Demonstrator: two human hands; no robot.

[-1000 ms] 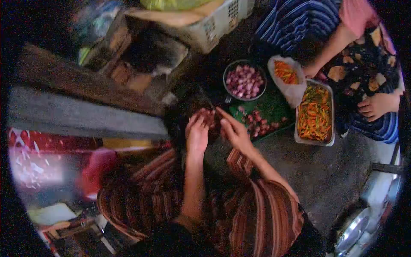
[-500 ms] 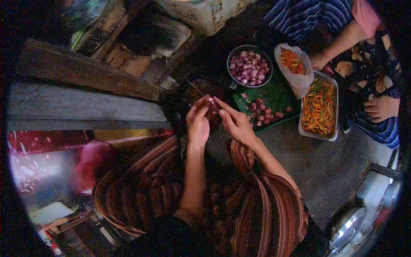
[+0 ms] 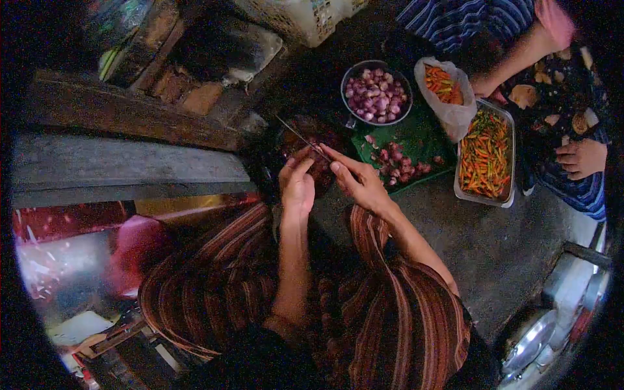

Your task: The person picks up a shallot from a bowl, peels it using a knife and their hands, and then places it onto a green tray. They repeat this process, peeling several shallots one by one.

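Observation:
A knife (image 3: 294,130) is gripped in my right hand (image 3: 359,183), its thin blade pointing up and to the left. My left hand (image 3: 299,181) is closed around a shallot (image 3: 317,149), mostly covered by my fingers and the blade. Both hands meet above a dark, reddish-brown round container (image 3: 335,133), whose contents I cannot make out. Just right of my hands, loose shallots (image 3: 406,170) lie on a green tray (image 3: 406,133). A metal pot (image 3: 410,97) full of peeled-looking purple shallots (image 3: 377,94) stands at the tray's far left.
A plastic bag (image 3: 455,117) of orange chillies leans by a metal tray (image 3: 512,156) heaped with chillies. Another person's hand (image 3: 580,159) rests at right; their other arm (image 3: 513,62) reaches behind the bag. Wooden planks (image 3: 123,114) border my left. Metal pans (image 3: 530,341) lie lower right.
The knife blade now lies across the shallot and shows more of its length. My hands stay close together. The view has shifted slightly.

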